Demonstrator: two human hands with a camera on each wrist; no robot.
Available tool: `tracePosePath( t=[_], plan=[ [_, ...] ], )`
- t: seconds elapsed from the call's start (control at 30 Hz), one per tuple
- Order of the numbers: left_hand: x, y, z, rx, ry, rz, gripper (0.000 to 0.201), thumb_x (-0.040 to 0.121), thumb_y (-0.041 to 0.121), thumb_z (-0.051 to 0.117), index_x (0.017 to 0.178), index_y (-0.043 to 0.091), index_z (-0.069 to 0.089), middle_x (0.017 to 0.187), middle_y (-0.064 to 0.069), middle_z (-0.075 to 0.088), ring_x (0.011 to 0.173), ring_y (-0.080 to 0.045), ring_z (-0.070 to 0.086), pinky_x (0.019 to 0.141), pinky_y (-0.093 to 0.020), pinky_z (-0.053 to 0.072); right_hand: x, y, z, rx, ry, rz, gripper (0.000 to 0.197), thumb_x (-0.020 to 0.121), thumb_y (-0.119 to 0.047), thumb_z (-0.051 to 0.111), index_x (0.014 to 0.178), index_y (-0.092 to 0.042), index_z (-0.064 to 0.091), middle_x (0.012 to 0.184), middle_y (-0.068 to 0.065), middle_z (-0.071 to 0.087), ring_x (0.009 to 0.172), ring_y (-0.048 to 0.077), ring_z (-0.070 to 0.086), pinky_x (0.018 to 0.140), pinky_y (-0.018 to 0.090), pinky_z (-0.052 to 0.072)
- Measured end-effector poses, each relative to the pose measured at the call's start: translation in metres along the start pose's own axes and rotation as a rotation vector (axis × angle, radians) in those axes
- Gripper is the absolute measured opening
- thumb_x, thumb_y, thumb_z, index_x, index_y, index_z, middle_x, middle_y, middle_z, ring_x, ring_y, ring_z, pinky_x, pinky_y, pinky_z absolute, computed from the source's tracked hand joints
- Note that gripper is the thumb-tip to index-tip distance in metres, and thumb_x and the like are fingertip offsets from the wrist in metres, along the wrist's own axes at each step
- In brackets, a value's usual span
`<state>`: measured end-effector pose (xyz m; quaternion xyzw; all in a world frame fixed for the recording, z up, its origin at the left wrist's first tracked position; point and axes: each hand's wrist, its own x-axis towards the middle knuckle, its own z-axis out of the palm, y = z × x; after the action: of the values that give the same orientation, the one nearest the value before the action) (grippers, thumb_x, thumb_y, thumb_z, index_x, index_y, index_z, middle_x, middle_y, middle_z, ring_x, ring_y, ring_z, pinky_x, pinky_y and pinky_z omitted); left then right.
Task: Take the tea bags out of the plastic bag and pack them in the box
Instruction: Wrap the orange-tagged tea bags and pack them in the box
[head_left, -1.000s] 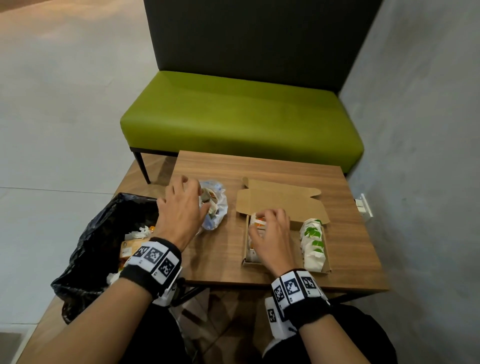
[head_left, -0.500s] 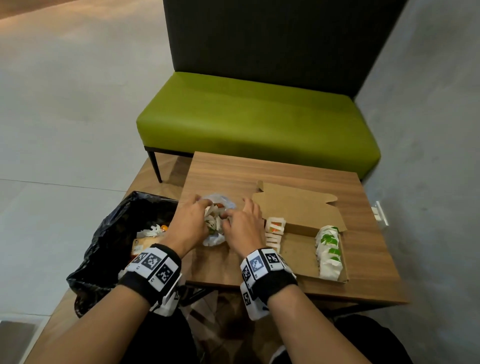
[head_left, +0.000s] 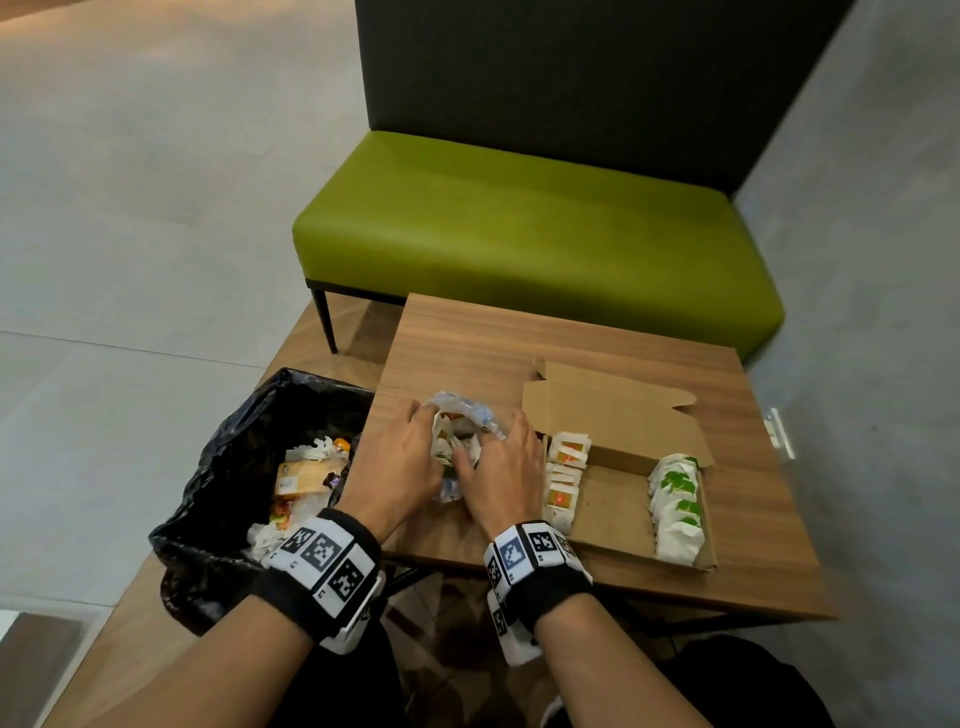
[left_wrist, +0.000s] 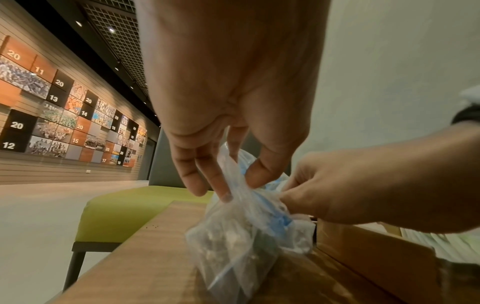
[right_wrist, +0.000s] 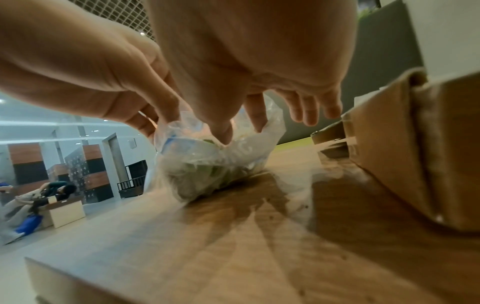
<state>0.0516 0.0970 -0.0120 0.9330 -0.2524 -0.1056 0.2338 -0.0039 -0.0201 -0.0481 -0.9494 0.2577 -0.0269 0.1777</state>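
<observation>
Head view: plastic bag (head_left: 464, 415) pinched between both hands.

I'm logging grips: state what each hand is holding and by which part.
Both hold the plastic bag at its open top: left hand pinches the film edge, right hand pinches the opposite side of the mouth.

Wall panels (left_wrist: 59, 115) in the left wrist view bear numbers: 20, 11, 13, 14, 12, 15, 17.
</observation>
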Motion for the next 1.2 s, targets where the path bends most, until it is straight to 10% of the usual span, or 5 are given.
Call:
tracePosePath(
  t=[0.93,1.2],
  plan=[
    [-0.003,0.004,-0.005,-0.030,0.020,-0.085,0.062,0.084,0.008,0.065,0.142,0.008,0.043,0.134,-0.008,0.049,0.118,-0.027,0.055,0.092,-0.032,0.045,-0.002,-0.005,-0.019,0.091,-0.031,-0.085,0.027,0.093,-0.034,0.061,0.117,-0.024,0.071,0.164,0.006,0.020,0.150,0.027,0.016,0.121,0.047,0.023],
    [0.011,0.006,-0.003,0.002,0.119,-0.062,0.055,0.086,0.008,0.061,0.140,0.013,0.048,0.142,-0.010,0.042,0.127,-0.029,0.048,0.099,-0.035,0.042,-0.016,0.025,-0.061,0.229,-0.010,-0.095,0.023,0.092,-0.036,0.062,0.109,-0.029,0.074,0.090,-0.008,0.073,0.084,0.013,0.064,0.072,0.032,0.051]
  ],
)
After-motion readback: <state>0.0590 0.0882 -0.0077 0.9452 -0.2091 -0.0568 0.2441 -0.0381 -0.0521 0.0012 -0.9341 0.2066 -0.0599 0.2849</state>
